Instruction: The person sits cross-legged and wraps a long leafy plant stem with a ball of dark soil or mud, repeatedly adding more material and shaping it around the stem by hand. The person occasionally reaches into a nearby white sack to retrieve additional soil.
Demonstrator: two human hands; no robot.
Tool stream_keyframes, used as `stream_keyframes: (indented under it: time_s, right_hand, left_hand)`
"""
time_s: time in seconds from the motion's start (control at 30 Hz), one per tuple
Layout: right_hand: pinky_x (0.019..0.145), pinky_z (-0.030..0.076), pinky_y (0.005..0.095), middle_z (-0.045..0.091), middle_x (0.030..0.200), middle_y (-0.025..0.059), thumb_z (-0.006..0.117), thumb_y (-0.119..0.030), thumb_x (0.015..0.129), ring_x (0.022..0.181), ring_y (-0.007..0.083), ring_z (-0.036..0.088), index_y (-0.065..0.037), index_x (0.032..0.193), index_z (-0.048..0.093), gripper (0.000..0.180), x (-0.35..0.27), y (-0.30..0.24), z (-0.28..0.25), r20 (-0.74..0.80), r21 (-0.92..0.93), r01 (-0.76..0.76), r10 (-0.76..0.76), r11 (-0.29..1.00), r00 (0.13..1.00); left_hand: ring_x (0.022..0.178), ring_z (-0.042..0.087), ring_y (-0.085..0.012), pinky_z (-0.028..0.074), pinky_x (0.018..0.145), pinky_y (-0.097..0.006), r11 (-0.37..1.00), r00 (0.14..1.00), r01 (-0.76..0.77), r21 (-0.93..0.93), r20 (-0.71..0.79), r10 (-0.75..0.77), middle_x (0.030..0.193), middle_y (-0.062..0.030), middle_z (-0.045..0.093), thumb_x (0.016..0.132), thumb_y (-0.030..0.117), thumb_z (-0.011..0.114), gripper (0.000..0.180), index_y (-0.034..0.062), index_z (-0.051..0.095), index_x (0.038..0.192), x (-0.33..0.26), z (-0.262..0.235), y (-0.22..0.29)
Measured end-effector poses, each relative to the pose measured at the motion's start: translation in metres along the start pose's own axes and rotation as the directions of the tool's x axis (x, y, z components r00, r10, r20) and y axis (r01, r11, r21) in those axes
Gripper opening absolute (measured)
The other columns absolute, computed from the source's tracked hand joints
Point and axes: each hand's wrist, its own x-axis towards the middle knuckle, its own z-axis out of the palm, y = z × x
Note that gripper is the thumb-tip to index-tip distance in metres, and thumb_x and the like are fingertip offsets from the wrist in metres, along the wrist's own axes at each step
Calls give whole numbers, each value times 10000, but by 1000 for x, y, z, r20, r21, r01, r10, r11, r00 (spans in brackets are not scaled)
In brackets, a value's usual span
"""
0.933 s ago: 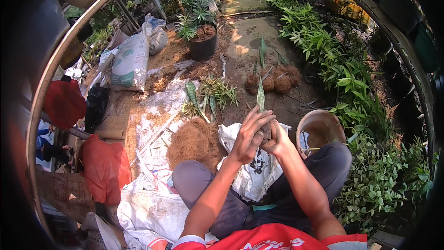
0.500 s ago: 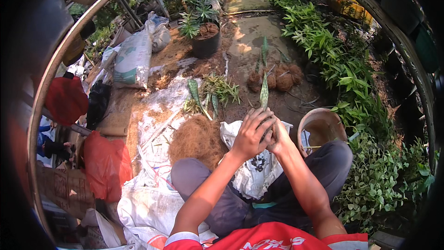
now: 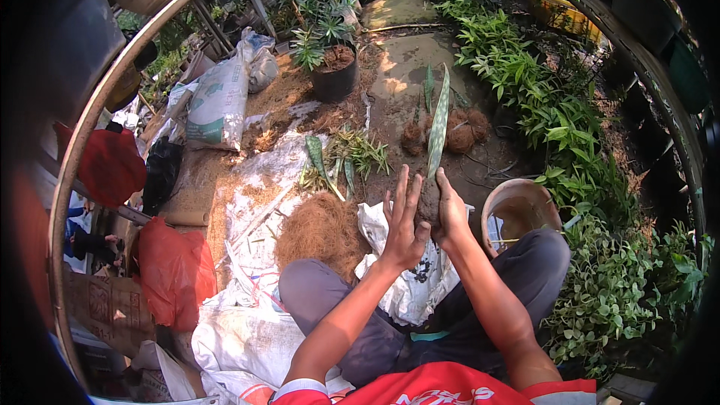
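A long snake plant leaf [image 3: 439, 124] with pale mottling stands upright from a dark ball of soil [image 3: 428, 204] in front of me. My right hand [image 3: 452, 211] cups the ball from its right side. On the other side my left hand [image 3: 403, 225] has its fingers stretched and apart, its thumb side close to the ball; whether it touches cannot be made out. Below both hands a white sack [image 3: 420, 296] with dark soil crumbs lies between my crossed legs. A heap of brown coconut fibre [image 3: 316, 234] lies left of my hands.
Several fibre-wrapped root balls [image 3: 460, 130] with leaves lie ahead. Cut leaves [image 3: 358, 146] lie beyond the fibre heap. A bucket [image 3: 523, 214] stands by my right knee. Leafy plants [image 3: 525, 90] line the right side. A potted plant [image 3: 335, 79], filled sack [image 3: 217, 109] and red bag [image 3: 176, 270] are left.
My hands, earlier clasped together over the ball, have parted. The left hand has opened away to the left, baring the soil ball. The leaf now stands taller in view.
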Motion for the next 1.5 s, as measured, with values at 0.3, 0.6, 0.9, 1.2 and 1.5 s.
stream_keyframes:
  time_s: [0.3, 0.6, 0.9, 1.2, 1.5]
  right_hand:
    - [1028, 274, 430, 467, 1299, 149, 304, -380, 1036, 1204, 327, 389, -49, 1209, 559, 452, 2, 36, 7, 110, -845, 447, -723, 292, 682]
    - [964, 337, 356, 549, 1137, 127, 248, -446, 1042, 1053, 238, 479, -37, 1188, 517, 510, 11, 34, 1, 10, -624, 522, -663, 581, 749]
    - [1005, 370, 326, 578, 1177, 91, 345, -430, 1037, 1115, 183, 504, -41, 1189, 556, 468, 23, 23, -5, 363, -492, 487, -339, 722, 868]
    - [971, 448, 546, 559, 1323, 157, 397, -525, 975, 1114, 372, 572, -107, 1278, 531, 534, 25, 34, -12, 339, 394, -208, 69, 895, 938]
    - [1068, 393, 498, 494, 1374, 178, 432, -441, 986, 1282, 329, 459, -73, 1314, 493, 497, 21, 26, -5, 415, 592, -304, 41, 746, 909]
  left_hand:
    - [1084, 553, -150, 415, 969, -293, 580, 831, 477, -660, 123, -543, 1192, -100, 617, 953, 348, 615, 459, -13, 580, 1235, -7, 4, -16]
    - [937, 608, -134, 474, 842, -277, 567, 781, 530, -631, 103, -616, 1032, -86, 674, 919, 308, 670, 376, -17, 638, 1104, 1, 14, -13]
    - [926, 647, -174, 535, 787, -337, -48, 574, 526, -849, 396, -717, 1046, -32, 652, 933, 709, 324, 673, 122, 567, 1156, 20, -15, -27]
    - [1358, 287, -286, 204, 1130, -446, 554, 665, 627, -547, 6, -747, 1437, -150, 288, 964, 644, 346, 762, 33, 290, 1416, 6, 13, -27]
    - [1319, 249, -429, 195, 1072, -538, 917, 957, 168, 361, -281, -65, 1399, -260, 236, 965, 530, 418, 742, -27, 259, 1430, 11, -2, 10]
